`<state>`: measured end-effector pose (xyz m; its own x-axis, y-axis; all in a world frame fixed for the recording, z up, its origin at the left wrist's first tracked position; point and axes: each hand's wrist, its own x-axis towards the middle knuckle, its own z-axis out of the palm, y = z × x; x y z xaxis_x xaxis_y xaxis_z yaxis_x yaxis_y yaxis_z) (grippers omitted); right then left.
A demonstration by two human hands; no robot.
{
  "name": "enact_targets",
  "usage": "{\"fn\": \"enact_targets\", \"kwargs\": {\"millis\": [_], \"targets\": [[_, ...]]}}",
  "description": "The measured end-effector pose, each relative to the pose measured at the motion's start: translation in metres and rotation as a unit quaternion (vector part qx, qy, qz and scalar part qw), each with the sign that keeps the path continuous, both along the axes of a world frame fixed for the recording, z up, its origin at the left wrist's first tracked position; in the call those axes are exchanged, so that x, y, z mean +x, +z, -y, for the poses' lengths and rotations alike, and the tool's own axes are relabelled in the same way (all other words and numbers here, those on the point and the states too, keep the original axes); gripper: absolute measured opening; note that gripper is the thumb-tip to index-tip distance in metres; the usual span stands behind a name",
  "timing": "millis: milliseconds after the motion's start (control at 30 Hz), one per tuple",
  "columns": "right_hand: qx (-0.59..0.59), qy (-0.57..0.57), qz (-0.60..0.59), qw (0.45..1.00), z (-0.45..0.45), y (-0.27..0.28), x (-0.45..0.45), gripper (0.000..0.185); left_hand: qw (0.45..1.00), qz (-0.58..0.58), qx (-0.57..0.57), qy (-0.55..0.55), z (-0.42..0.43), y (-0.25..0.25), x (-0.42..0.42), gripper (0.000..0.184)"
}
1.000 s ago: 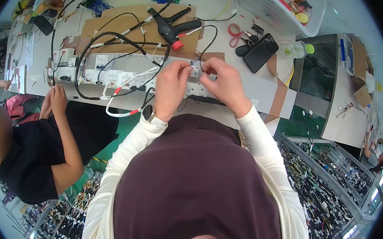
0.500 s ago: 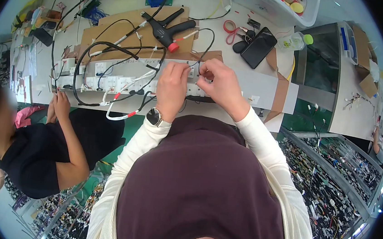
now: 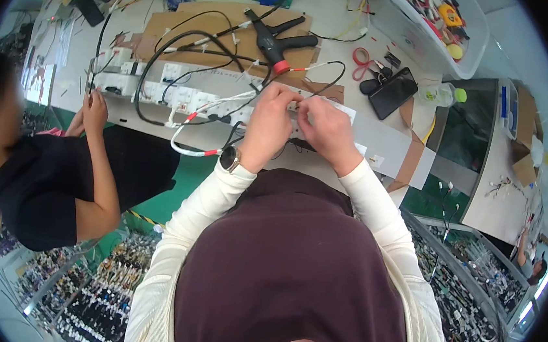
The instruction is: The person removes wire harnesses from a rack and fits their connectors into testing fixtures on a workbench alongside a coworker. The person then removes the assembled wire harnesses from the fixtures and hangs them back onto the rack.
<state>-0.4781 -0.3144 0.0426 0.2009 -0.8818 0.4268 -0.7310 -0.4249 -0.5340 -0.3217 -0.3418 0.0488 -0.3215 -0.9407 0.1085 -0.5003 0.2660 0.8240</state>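
Well, left hand (image 3: pixel 270 125) and right hand (image 3: pixel 331 134) curl close together, hiding anything held; either grip's closure I cannot tell.

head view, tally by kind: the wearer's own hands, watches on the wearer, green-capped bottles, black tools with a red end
Wearer's own hands: 2 (left hand, right hand)
Watch: 1
Green-capped bottle: 1
Black tool with a red end: 1
Total: 5
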Motion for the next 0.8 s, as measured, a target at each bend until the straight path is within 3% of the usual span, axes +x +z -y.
{"fn": "enact_targets", "kwargs": {"millis": [67,267,467,567,633,800], "targets": [[-0.005,0.003,-0.001,1.000,0.001,0.000,0.002,0.025,0.999,-0.004,-0.044,0.002,0.000,0.000,0.000,0.030],[-0.019,-0.049,0.016,0.998,-0.005,-0.001,0.011,0.024,1.000,-0.025,-0.008,0.013,-0.001,0.000,0.000,0.032],[0.019,-0.094,-0.040,0.995,-0.005,0.002,0.015,0.027,1.000,-0.026,-0.007,-0.006,-0.003,-0.004,0.003,0.032],[0.019,-0.124,0.015,0.992,-0.007,0.000,0.017,0.029,0.999,-0.031,-0.009,-0.008,-0.004,-0.004,0.004,0.034],[0.070,-0.166,0.112,0.977,-0.009,-0.004,0.016,0.031,0.999,-0.033,-0.014,-0.009,-0.005,-0.003,0.003,0.035],[0.112,-0.179,0.078,0.974,-0.010,0.001,0.009,0.024,0.998,-0.008,-0.049,-0.033,-0.011,-0.007,0.004,0.041]]}}
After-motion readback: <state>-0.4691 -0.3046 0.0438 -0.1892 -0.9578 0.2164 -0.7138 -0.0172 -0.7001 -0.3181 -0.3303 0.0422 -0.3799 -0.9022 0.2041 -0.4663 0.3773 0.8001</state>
